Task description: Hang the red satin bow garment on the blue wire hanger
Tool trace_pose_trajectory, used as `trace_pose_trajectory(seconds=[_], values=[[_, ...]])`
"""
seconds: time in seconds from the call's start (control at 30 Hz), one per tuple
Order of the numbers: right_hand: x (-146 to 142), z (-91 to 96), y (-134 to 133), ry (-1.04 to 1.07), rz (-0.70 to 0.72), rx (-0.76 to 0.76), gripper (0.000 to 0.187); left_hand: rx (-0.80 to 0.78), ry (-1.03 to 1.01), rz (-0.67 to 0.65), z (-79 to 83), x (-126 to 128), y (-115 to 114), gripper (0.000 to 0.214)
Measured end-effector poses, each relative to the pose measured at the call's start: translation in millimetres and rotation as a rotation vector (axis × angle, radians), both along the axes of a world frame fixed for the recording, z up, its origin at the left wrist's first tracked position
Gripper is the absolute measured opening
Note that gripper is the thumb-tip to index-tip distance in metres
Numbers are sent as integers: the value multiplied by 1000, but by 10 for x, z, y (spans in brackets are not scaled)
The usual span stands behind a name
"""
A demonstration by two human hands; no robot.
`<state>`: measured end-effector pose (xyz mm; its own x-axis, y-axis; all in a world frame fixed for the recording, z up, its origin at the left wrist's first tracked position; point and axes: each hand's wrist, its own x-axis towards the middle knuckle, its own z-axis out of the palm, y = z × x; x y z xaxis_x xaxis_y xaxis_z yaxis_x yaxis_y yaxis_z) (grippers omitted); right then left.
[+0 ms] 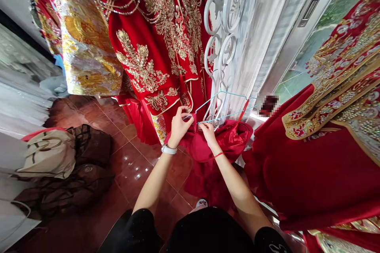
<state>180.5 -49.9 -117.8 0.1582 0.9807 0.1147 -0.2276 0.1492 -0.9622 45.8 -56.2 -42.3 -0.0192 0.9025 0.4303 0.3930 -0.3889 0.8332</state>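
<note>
Head view: your left hand point(179, 125) and right hand point(208, 133) meet low in front of you, above a red satin garment point(221, 142) that bunches beneath them. A pale blue wire hanger point(225, 115) runs from your fingertips across a white scrolled metal rack point(227, 49). Your left hand makes a narrow pinch, with thumb and fingers closed on the red cloth at the hanger's left end. Your right hand is also in a narrow pinch, at the wire and the cloth together; the exact contact is too small to tell. Keep both pinches close to the wire, since satin this smooth can slip, and hold the hanger steady. Work clear of the gold-embroidered red gown point(157, 47) hanging just ahead and the red robe point(311, 174) close on your right. The garment's loose folds hang toward the red-brown tiled floor point(139, 170).
</note>
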Motion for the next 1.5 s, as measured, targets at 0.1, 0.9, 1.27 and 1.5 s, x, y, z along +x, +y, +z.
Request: trace_pose_trajectory(seconds=[0.1,0.9,1.27,1.5], values=[[47,-4,16,-25,8,1,22,-58,-70,-116,-206,-69,-34,37],[2116,-535,-442,-1161,-567,-200,41,481,466,-157,-52,492,-133,26],[2234,-26,-560,-209,-439,-89,48,107,505,-543,83,1795,350,49],[2367,-4,-662,300,-414,52,56,-87,300,-441,-87,1993,387,23]])
